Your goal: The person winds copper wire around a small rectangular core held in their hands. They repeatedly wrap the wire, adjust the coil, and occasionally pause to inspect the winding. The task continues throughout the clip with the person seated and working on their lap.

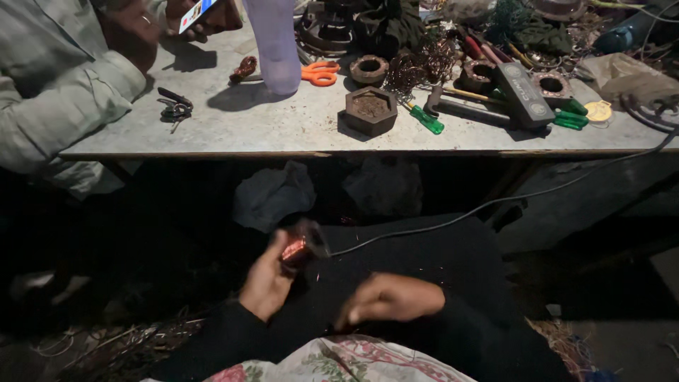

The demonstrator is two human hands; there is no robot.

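Note:
My left hand [267, 279] holds a small coil of copper wire [294, 249] wound on a dark core, raised over my lap. My right hand [392, 298] is blurred, lower and to the right, fingers curled; whether a thin wire runs through them I cannot tell. Both hands hover over my dark trousers, below the front edge of the workbench [283, 131].
The workbench holds orange scissors [320, 73], a pale purple bottle [276, 46], a hexagonal metal part [370, 110], green-handled screwdrivers [424, 118], tangled copper wire [424, 65] and keys [174, 107]. Another person [64, 78] sits at left holding a phone [196, 13]. A cable [495, 201] hangs from the bench.

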